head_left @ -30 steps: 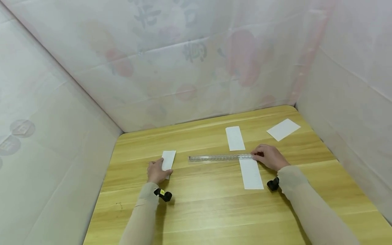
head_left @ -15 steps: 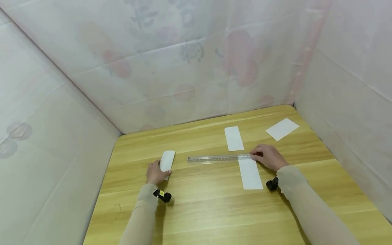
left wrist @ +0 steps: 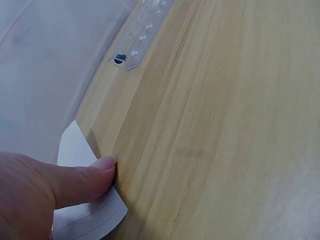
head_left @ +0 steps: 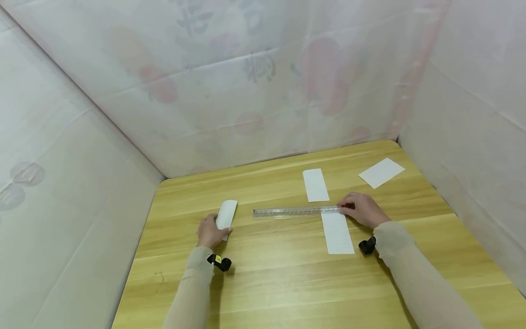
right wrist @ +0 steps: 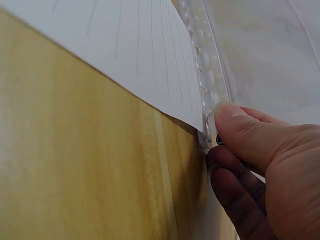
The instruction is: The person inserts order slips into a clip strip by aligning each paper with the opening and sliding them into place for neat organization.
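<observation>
Ruler: clear plastic, right end pinched in the right hand, at the edge of a ruled paper sheet. Paper slip: white, bowed, gripped in the left hand. Table beneath: yellowish wood grain, rounded corners. Walls: creased, faintly printed.

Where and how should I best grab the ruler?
Probably pinch the ruler across its narrow width at the left end, coming from the left: it's a long, thin strip, no hand touches that end, and the right hand holds the other.
</observation>
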Action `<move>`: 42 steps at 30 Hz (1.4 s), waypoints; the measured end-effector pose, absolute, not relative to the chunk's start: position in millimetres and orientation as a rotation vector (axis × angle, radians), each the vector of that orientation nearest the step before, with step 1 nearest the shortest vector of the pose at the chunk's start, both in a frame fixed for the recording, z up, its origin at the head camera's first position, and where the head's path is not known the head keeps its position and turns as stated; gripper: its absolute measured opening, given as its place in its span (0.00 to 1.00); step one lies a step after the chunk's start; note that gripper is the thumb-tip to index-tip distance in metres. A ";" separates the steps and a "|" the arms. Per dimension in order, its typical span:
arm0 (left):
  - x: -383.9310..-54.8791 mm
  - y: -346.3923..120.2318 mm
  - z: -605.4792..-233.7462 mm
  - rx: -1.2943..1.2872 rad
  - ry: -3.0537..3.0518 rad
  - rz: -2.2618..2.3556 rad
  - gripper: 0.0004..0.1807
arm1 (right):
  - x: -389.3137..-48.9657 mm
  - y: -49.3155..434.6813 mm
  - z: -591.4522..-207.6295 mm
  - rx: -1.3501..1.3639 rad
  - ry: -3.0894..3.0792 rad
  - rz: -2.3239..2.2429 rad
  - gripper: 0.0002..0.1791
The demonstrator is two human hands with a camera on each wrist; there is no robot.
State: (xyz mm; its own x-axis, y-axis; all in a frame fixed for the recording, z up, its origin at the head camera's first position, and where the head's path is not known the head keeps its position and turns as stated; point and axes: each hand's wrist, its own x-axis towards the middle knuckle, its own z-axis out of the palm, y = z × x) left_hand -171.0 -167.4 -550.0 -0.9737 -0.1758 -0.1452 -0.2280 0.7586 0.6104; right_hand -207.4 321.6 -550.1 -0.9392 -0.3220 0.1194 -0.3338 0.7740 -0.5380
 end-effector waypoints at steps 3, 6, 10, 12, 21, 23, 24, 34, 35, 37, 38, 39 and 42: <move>-170.1 -168.3 -552.5 -0.328 2.886 1.029 0.42 | -208.3 320.9 -548.1 0.545 -2.925 0.900 0.07; -169.6 -173.0 -554.3 -0.339 2.905 1.040 0.44 | -208.9 317.3 -548.0 0.549 -2.927 0.918 0.07; -167.2 -178.2 -554.2 -0.351 2.917 1.059 0.45 | -208.6 312.9 -549.6 0.555 -2.942 0.941 0.06; -164.6 -176.6 -553.4 -0.357 2.917 1.084 0.45 | -207.7 313.2 -549.8 0.555 -2.942 0.946 0.06; -151.7 -164.2 -551.1 -0.343 2.937 1.127 0.42 | -202.5 317.9 -548.3 0.551 -2.936 0.925 0.07; -149.9 -164.7 -552.0 -0.334 2.921 1.150 0.39 | -201.8 317.2 -548.3 0.549 -2.942 0.926 0.07; -149.3 -165.4 -552.7 -0.332 2.914 1.159 0.37 | -201.9 316.7 -548.2 0.550 -2.945 0.929 0.07; -148.7 -165.8 -551.8 -0.245 2.864 1.314 0.22 | -205.7 316.1 -545.9 0.549 -2.954 0.936 0.06; -148.6 -164.9 -551.4 -0.247 2.849 1.336 0.23 | -205.5 316.5 -545.7 0.547 -2.958 0.934 0.06; -148.7 -163.1 -550.8 -0.248 2.829 1.377 0.24 | -205.5 317.6 -545.5 0.546 -2.964 0.934 0.07; -148.7 -162.2 -550.7 -0.247 2.822 1.394 0.24 | -205.7 318.2 -545.5 0.546 -2.964 0.937 0.07; -148.5 -161.4 -550.5 -0.244 2.821 1.405 0.24 | -205.9 318.6 -545.6 0.547 -2.964 0.939 0.07; -147.3 -159.7 -549.5 -0.223 2.824 1.438 0.23 | -206.9 319.6 -546.6 0.550 -2.959 0.941 0.07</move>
State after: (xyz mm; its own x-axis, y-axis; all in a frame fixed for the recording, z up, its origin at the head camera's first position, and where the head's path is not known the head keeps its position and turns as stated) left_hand -147.3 -159.7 -549.5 -0.9895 -0.1407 -0.0319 -0.1086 0.5805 0.8070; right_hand -206.9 319.6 -546.6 -0.9390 -0.3311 0.0930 -0.3240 0.7608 -0.5623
